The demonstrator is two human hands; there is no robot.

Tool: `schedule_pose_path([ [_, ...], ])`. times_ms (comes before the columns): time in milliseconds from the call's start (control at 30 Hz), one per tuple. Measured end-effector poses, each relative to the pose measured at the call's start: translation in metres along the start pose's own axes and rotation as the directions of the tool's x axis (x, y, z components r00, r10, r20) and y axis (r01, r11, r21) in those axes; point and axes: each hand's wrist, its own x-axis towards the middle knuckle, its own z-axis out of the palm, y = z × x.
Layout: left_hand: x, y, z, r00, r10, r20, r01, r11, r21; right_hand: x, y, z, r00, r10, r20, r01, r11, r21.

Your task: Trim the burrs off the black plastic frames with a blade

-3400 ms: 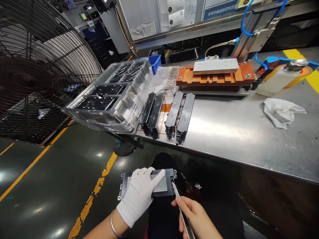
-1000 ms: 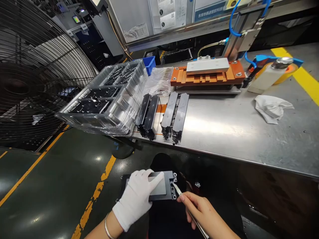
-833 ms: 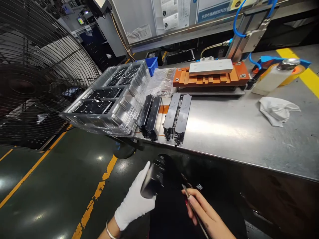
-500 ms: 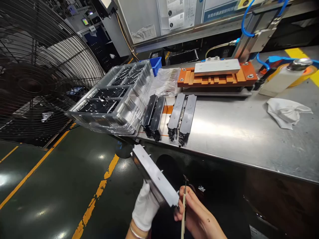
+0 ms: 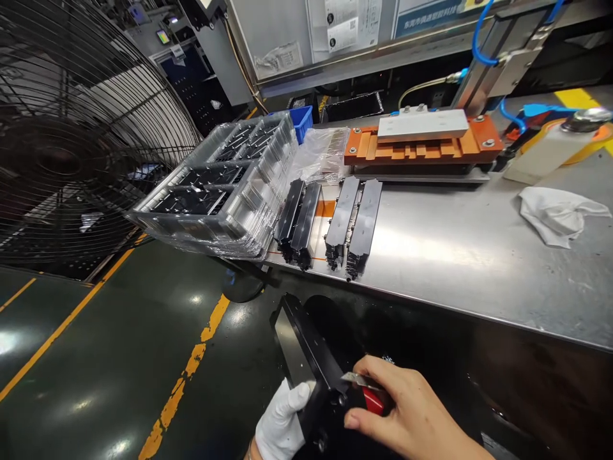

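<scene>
My left hand (image 5: 282, 418), in a white glove, is wrapped round the lower end of a long black plastic part (image 5: 311, 348). The part is tilted in front of the bench, with a smooth, shiny face to the left. In my bare right hand (image 5: 402, 406) is a knife (image 5: 357, 379) with a short metal blade and some red showing below it. The blade's tip is at the near end of the part; whether it touches I cannot tell. Similar black parts (image 5: 355, 223) stand side by side along the bench edge beyond my hands.
A clear plastic tray (image 5: 239, 220) of black parts sits at the bench's left, beside a large fan (image 5: 62, 153). Behind are a blue bin (image 5: 301, 124) and an orange fixture (image 5: 354, 150). A white cloth (image 5: 558, 214) and a bottle (image 5: 539, 150) lie right on the metal bench (image 5: 454, 249).
The black part has been turned in my left hand, so its grey top face no longer shows. My right hand has rolled over, bringing the knife's blade across to the part's near end.
</scene>
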Motion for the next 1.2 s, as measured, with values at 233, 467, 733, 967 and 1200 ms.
schedule_pose_path([
  [233,-0.002,0.005,0.002,0.994,0.009,0.105,-0.02,0.994,0.111,-0.001,-0.004,-0.003,0.989,-0.144,-0.029,0.142,0.988,-0.068],
  [467,-0.002,0.004,0.0,0.988,-0.041,0.148,0.022,0.992,0.127,-0.002,-0.004,0.0,0.976,-0.196,-0.098,0.19,0.979,-0.07],
  [733,-0.003,0.0,0.01,0.993,0.023,0.12,-0.032,0.997,0.074,-0.003,0.002,0.008,0.964,-0.217,-0.154,0.205,0.975,-0.086],
  [967,-0.004,-0.001,0.002,1.0,-0.007,0.0,0.007,0.999,0.052,-0.006,0.0,0.005,0.943,-0.274,-0.191,0.283,0.959,0.024],
  [1200,-0.003,-0.005,0.001,0.988,-0.068,-0.141,0.037,0.977,-0.211,-0.002,-0.003,0.006,0.998,-0.003,-0.064,0.019,0.965,0.262],
])
